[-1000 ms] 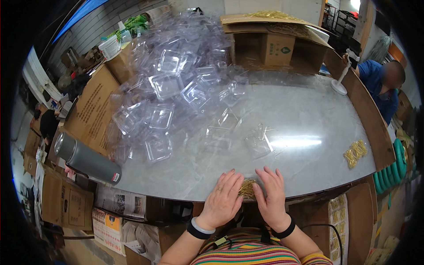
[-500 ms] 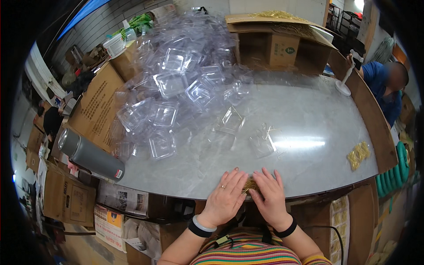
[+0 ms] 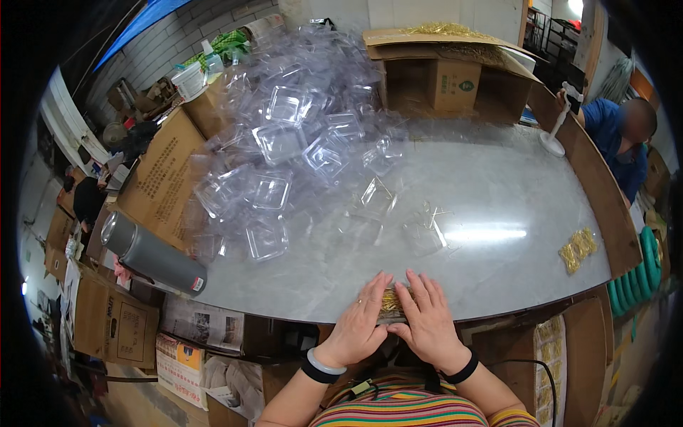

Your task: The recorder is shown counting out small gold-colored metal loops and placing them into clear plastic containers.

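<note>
Near the table's front edge, my left hand (image 3: 361,320) and my right hand (image 3: 429,320) press in from both sides on a bundle of thin gold-coloured wire pieces (image 3: 390,300). The bundle's middle shows between my fingers; its ends are hidden under them. My thumbs meet at its near side. Just beyond lies a clear plastic box (image 3: 421,238) with a few loose thin wire pieces (image 3: 434,218) on it. Another clear box (image 3: 374,201) lies to its left.
A large heap of clear plastic boxes (image 3: 281,146) fills the back left. A grey flask (image 3: 160,256) lies tilted at the left edge. Gold bundles (image 3: 578,249) rest at the right. Cardboard (image 3: 601,192) borders the table; a carton (image 3: 491,96) stands behind. A person (image 3: 615,135) sits beyond the right border.
My hands have shifted slightly left and drawn a little apart at the fingers, so more of the gold bundle shows. My thumbs have come together. The whole view has shifted slightly.
</note>
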Demonstrator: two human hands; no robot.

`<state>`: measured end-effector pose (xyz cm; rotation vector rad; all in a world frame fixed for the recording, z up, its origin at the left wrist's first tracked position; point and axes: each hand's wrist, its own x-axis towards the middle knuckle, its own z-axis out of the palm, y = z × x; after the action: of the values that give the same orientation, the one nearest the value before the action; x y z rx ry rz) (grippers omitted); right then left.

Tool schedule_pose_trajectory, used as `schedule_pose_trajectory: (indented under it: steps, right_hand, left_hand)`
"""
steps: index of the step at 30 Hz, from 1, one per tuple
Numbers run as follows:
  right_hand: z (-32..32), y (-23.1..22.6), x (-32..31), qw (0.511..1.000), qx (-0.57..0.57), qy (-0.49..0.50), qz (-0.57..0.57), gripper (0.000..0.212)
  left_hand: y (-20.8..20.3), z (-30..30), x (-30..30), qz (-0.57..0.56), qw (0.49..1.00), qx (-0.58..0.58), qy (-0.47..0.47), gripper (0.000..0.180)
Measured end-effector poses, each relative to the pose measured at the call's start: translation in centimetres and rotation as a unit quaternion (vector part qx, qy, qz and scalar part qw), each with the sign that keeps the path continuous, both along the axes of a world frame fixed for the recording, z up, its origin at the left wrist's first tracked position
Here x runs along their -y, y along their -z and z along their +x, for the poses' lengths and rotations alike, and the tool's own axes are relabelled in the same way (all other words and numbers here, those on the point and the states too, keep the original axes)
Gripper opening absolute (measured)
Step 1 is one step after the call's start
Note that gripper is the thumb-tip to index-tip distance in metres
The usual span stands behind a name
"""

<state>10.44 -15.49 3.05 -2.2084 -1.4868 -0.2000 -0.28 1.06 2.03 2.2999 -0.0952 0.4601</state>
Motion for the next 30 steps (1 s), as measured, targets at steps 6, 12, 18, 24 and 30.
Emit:
schedule_pose_trajectory:
  steps: [6, 12, 18, 24, 30]
  right_hand:
    - [0.6, 0.7, -0.2, 0.996, -0.066, -0.036, 0.058, 0.066]
    - [1.0, -0.9, 1.3, 0.998, -0.018, 0.007, 0.061, 0.065]
    - [1.4, 0.9, 1.5, 0.999, 0.007, 0.044, -0.013, 0.060]
    - [1.9, -0.1, 2.0, 0.994, -0.110, -0.003, 0.019, 0.069]
    - [2.3, 0.7, 2.5, 0.941, -0.295, 0.009, 0.169, 0.071]
  left_hand:
    - [-0.6, 0.0, 0.1, -0.129, 0.991, -0.005, 0.043, 0.091]
    - [-1.8, -0.1, 0.4, -0.059, 0.995, 0.056, -0.055, 0.074]
    - [0.2, 0.6, 2.3, 0.193, 0.977, -0.041, -0.080, 0.067]
    - [0.8, 0.9, 2.6, 0.184, 0.979, 0.003, -0.082, 0.069]
    - [-0.4, 2.2, 2.8, 0.068, 0.994, 0.054, -0.070, 0.065]
